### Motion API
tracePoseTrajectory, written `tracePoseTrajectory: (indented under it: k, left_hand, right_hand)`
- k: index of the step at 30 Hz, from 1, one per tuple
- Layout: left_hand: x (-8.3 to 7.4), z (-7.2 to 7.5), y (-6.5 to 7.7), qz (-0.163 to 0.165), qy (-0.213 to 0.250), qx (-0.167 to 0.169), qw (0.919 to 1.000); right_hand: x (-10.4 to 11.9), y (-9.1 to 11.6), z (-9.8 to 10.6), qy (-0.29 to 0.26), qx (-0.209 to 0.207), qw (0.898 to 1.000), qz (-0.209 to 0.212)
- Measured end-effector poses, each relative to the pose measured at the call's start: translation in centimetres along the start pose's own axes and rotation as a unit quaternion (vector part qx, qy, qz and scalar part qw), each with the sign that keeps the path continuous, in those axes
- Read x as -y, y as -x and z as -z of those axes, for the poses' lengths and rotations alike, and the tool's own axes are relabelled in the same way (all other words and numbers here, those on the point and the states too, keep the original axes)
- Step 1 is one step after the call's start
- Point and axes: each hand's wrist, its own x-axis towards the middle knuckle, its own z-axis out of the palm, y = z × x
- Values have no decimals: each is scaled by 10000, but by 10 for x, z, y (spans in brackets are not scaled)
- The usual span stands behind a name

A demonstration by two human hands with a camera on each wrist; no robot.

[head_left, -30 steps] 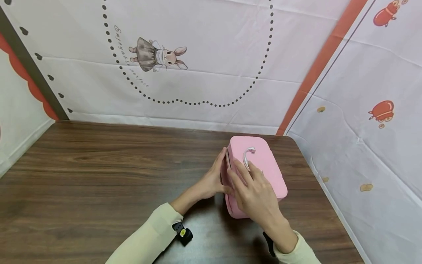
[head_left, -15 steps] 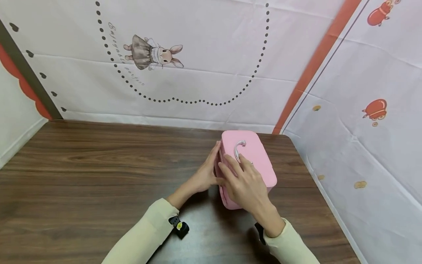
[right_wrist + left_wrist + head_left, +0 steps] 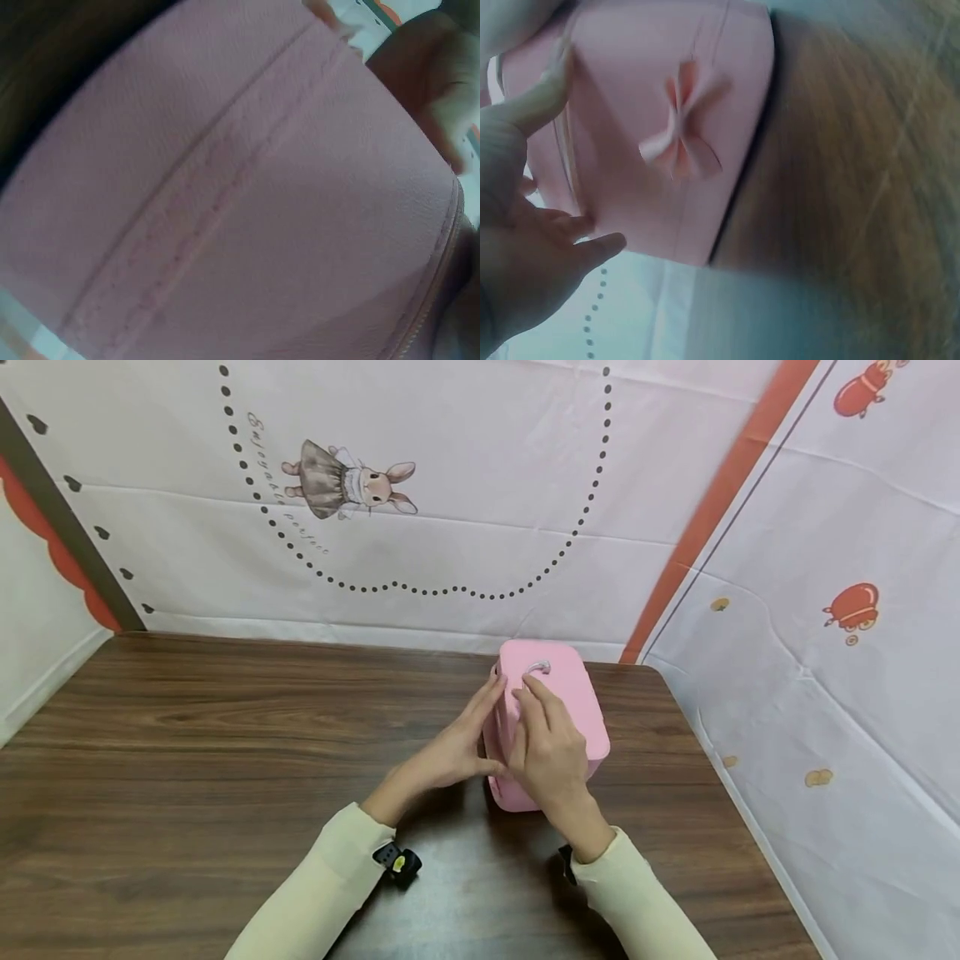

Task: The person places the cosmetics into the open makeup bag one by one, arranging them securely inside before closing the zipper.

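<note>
A pink case with a silver handle on its lid stands at the right of the table. The left wrist view shows a pink bow on one side. My left hand rests against the case's left side, thumb apart from its largely straight fingers. My right hand lies over the lid's left edge with bent fingers, tips close to the handle. Whether they pinch anything is hidden. In the right wrist view, a zipper runs along the case's edge, with blurred fingers close by.
The brown wood-grain table extends to the left. A white printed cloth hangs behind the table, close to the case's far end. Another printed cloth borders the right side. Dark cameras are strapped to both wrists.
The case appears further left and farther away, partly from a shift of the view. My right hand has moved forward along the lid's edge, its fingers more bent. My left hand stays against the side.
</note>
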Motion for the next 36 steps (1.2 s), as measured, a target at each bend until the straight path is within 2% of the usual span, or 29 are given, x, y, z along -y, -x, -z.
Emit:
tracePoseTrajectory:
  k: [3, 6, 9, 12, 15, 18, 21, 23, 25, 27, 30, 33, 36]
  left_hand:
    - [-5, -4, 1, -277, -323, -82, 9991]
    - [-10, -8, 3, -295, -840, -271, 9957]
    - [-12, -9, 4, -181, -1106, -270, 9933]
    - [-12, -5, 3, -75, -1001, -206, 9947]
    - [-10, 3, 3, 3, -836, -202, 9963]
    - [-6, 12, 3, -84, -675, -172, 9975]
    - [-1, 20, 3, -280, -613, -275, 9973]
    - [2, 23, 3, -377, -583, -382, 9969]
    - [3, 24, 3, -430, -625, -463, 9960]
    - [3, 24, 3, -405, -738, -471, 9953]
    - [1, 22, 4, -401, -1000, -505, 9929]
    - [-2, 19, 3, -491, -1249, -604, 9891]
    - [-3, 16, 2, -615, -1401, -737, 9855]
  right_hand:
    - [1, -7, -2, -1065, -766, 9906, -381]
    - [6, -16, 8, -2139, -1155, 9665, -818]
    - [11, -21, 25, -2819, -1444, 9396, -1296]
    - [12, -16, 42, -2865, -1752, 9277, -1632]
    - [5, -2, 50, -2611, -1949, 9283, -1790]
    - [-7, 17, 54, -2497, -1968, 9263, -2023]
    - [-24, 35, 54, -2583, -1735, 9159, -2536]
    - [-33, 44, 54, -2745, -1450, 8984, -3107]
    - [-39, 49, 53, -2894, -947, 8752, -3759]
    - [-41, 53, 52, -3091, -350, 8440, -4369]
    - [-41, 54, 49, -3428, 327, 7996, -4919]
    - [-39, 53, 47, -3562, 734, 7802, -5090]
    - [-39, 52, 46, -3504, 1059, 7745, -5160]
